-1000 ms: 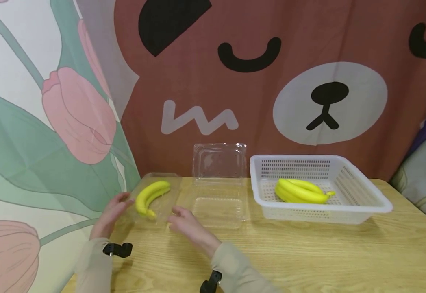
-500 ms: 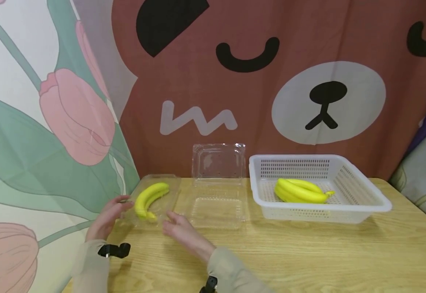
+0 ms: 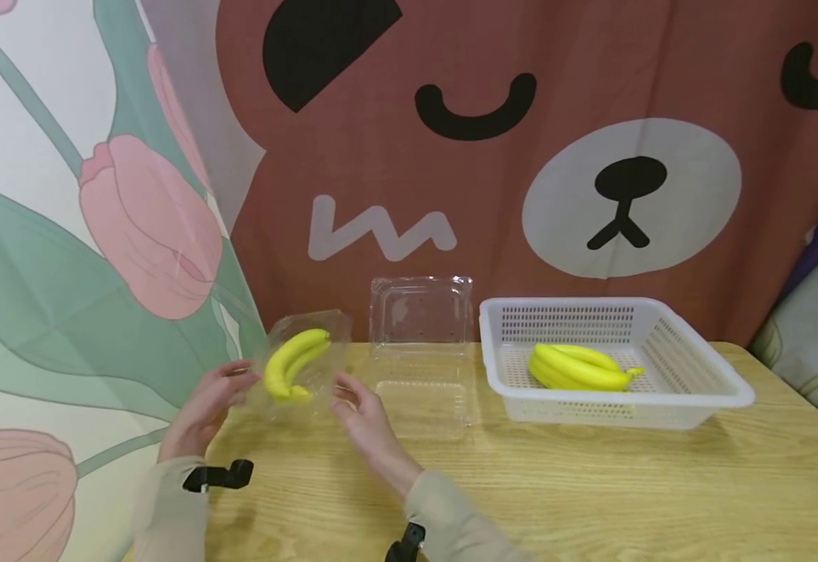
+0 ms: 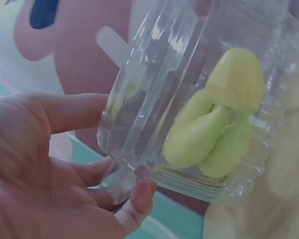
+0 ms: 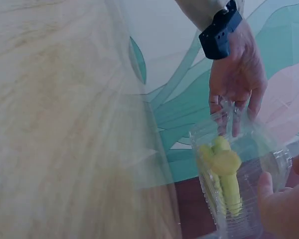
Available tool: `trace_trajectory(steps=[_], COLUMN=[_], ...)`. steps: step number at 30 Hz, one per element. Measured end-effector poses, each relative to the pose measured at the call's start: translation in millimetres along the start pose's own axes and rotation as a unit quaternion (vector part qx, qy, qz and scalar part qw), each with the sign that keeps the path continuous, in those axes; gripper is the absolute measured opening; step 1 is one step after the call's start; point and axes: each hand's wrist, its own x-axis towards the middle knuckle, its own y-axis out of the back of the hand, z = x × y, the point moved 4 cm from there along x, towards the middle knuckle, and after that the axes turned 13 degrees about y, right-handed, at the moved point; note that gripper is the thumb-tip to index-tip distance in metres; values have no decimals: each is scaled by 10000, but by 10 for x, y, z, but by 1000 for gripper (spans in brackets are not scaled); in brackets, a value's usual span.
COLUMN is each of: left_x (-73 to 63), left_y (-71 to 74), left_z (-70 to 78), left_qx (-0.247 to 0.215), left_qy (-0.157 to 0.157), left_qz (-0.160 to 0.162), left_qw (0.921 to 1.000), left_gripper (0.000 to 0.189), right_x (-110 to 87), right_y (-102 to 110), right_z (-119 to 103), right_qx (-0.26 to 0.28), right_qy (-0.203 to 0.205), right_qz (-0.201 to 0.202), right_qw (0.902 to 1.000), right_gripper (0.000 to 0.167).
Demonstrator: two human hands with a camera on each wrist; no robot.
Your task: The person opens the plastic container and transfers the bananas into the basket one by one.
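A clear plastic clamshell container (image 3: 335, 343) with a small bunch of bananas (image 3: 284, 363) inside is raised a little off the table and tilted. At its left edge my left hand (image 3: 205, 406) pinches the plastic between thumb and fingers, plain in the left wrist view. Against the opposite side, my right hand (image 3: 370, 429) holds the container, its thumb (image 5: 265, 186) on the wall in the right wrist view. Some of the right fingers are hidden there. Through the plastic the left wrist view shows the banana ends (image 4: 204, 129).
Just right of the hands stands another clear clamshell (image 3: 419, 414), its lid (image 3: 421, 312) propped up. A white perforated basket (image 3: 606, 410) beyond it holds more bananas (image 3: 577, 368). Printed curtains (image 3: 486, 195) hang behind and left of the wooden table (image 3: 592, 492).
The container with the bananas has risen from the table and tipped up. My right hand has moved up along its right side; the left hand has stayed at the left edge.
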Motion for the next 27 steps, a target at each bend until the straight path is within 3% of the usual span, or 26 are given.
trace_trajectory(steps=[3,9,21,27], left_x=[-40,-128,-263,-295], left_y=[-46,-136,-401,-540], left_z=[95,267,506,558], left_qx=[-316,-828,-2021,-1973], left_qy=[-171,-515,-610,-616], left_qz=[-248,-460,-901,-937], left_qw=[9990,9942,9733,9739], left_gripper=[66,64,61,62], right_x=[72,164,227,218], right_y=[78,245,552,710], right_z=[-73,-210,-450,-518], right_qx=[-41,-180,-428,-472], right_qy=[61,-115,-13,-21], right_qz=[253,329,537,646], right_qw=[9997,9992,9976,9968], right_gripper=[49,55,50,45])
